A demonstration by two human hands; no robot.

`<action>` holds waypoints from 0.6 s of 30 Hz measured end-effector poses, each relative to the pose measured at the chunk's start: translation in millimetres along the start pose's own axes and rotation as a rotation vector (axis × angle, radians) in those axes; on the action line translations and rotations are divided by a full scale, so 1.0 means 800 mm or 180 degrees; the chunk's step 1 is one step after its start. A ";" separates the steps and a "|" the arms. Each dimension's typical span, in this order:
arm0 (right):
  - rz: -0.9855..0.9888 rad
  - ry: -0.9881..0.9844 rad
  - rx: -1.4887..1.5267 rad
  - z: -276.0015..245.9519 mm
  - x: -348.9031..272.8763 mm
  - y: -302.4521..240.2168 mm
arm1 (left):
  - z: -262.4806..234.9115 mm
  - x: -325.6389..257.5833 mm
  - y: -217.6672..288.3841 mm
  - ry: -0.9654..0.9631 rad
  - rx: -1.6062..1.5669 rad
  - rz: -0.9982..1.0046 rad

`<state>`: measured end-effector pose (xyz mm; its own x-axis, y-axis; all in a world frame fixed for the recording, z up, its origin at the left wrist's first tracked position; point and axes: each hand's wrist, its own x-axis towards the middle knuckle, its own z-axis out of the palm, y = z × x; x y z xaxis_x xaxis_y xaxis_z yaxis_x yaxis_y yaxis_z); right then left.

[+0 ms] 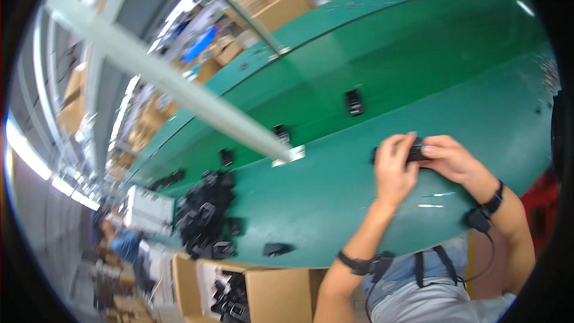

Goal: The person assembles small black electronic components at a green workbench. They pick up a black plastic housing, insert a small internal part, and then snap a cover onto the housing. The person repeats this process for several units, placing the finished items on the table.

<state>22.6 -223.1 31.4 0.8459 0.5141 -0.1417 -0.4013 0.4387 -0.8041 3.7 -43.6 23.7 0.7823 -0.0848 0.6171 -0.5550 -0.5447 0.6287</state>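
Note:
Over the right part of the green table, both my hands are closed around a small black object [415,152], whose exact kind I cannot make out. My left hand [394,170] grips it from the left, with its fingers over the top. From the right, my right hand [452,159] pinches it between thumb and fingers. Much of the object is hidden behind the fingers. Beyond my hands, a small black boxy part [354,102] lies by the raised edge. Two thin shiny strips [431,206] lie on the table near my right forearm.
A heap of black parts [203,212] covers the table's left, with a loose black piece [277,249] nearby. An open cardboard box [278,293] holding black parts stands below the front edge. A pale metal post [179,87] rises from the table. A person [125,242] is far left.

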 end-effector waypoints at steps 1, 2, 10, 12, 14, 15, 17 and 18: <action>0.0017 -0.0109 0.0094 -0.008 0.001 0.001 | 0.000 0.001 0.000 -0.0021 0.0023 -0.0016; 0.0020 -0.0159 0.0204 -0.018 0.003 0.005 | 0.000 0.004 0.004 -0.0043 -0.0018 -0.0103; 0.0179 -0.0603 0.0697 -0.015 0.001 0.002 | -0.007 0.014 0.012 0.0076 -0.0328 0.0042; 0.0185 -0.0562 0.0684 -0.015 0.003 0.004 | -0.008 0.010 0.011 0.0059 -0.0380 0.0023; 0.0175 -0.0556 0.0686 -0.014 0.005 0.006 | -0.007 0.012 0.010 0.0072 -0.0509 -0.0045; 0.0160 -0.0569 0.0694 -0.012 0.005 0.006 | -0.007 0.012 0.011 0.0085 -0.0501 -0.0068; 0.0146 -0.0570 0.0700 -0.015 0.003 0.007 | -0.004 0.008 0.013 0.0074 -0.0513 -0.0127; 0.0149 -0.0556 0.0697 -0.020 0.002 0.005 | -0.001 0.009 0.014 0.0059 -0.0540 -0.0109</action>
<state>28.1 -232.1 18.7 0.7590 0.6485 -0.0587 -0.5208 0.5505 -0.6525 2.8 -49.5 35.3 0.7971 -0.0525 0.6015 -0.5691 -0.3983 0.7194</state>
